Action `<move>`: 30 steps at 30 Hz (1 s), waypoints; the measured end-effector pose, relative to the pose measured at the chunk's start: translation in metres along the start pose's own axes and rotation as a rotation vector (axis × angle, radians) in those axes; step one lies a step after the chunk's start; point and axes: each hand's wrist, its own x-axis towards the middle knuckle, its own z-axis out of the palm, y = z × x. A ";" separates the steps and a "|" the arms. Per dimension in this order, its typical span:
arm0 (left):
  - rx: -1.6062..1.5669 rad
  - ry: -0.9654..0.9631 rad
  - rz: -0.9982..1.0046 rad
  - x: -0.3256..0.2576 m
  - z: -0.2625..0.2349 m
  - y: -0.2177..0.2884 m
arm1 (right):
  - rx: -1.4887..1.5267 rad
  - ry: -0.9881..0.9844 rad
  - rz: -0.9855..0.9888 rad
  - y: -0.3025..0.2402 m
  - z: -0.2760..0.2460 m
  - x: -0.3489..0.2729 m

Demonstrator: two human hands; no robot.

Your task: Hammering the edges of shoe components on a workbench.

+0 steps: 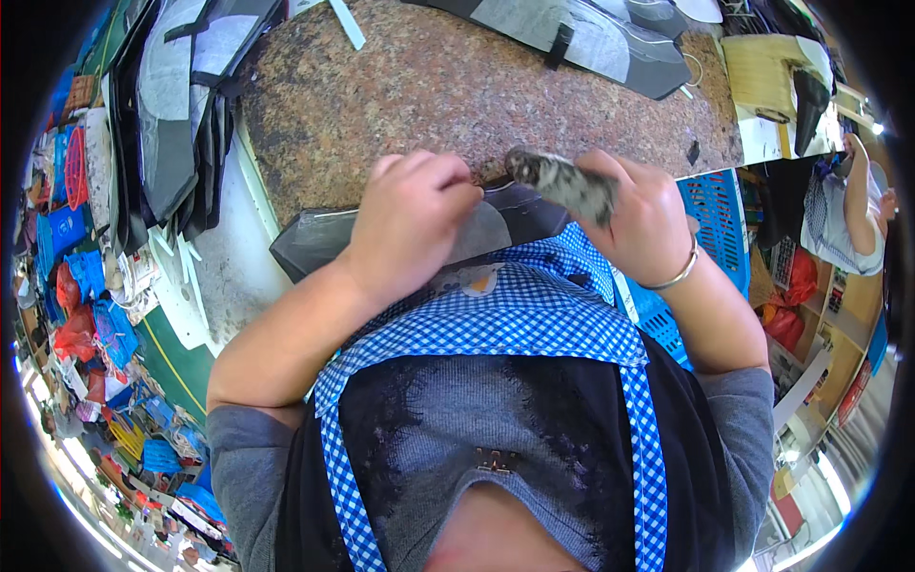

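Note:
Curled at the stone slab's near edge, my left hand [410, 217] is closed on the upper edge of a black and grey sheet piece [329, 232]. Its fingertips are partly hidden. The piece lies along the near edge, with a pale grey patch in its middle. My right hand [648, 217], wearing a bracelet, grips a stubby tool [567, 186] with a black and white mottled surface; its exact kind is unclear. The tool's dark rounded end points left, over the piece's right part and close to my left fingers.
The speckled stone slab [381, 95] spreads ahead. Stacked black and grey pieces [172, 124] hang at its left, more pieces [591, 48] lie at the far side. A blue plastic basket [715, 224] stands right. Another person [843, 210] is at the far right.

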 end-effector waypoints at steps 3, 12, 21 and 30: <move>0.047 0.044 0.162 -0.005 0.003 0.005 | 0.028 -0.040 0.016 -0.009 0.012 -0.008; -0.027 0.164 0.087 0.026 0.017 0.004 | 0.006 0.006 0.079 0.016 -0.004 -0.002; -0.001 0.074 -0.004 0.003 0.001 0.004 | 0.112 0.067 0.098 0.010 0.012 -0.009; 0.091 0.071 -0.064 -0.013 -0.013 -0.005 | 0.028 -0.082 0.038 -0.017 0.018 0.006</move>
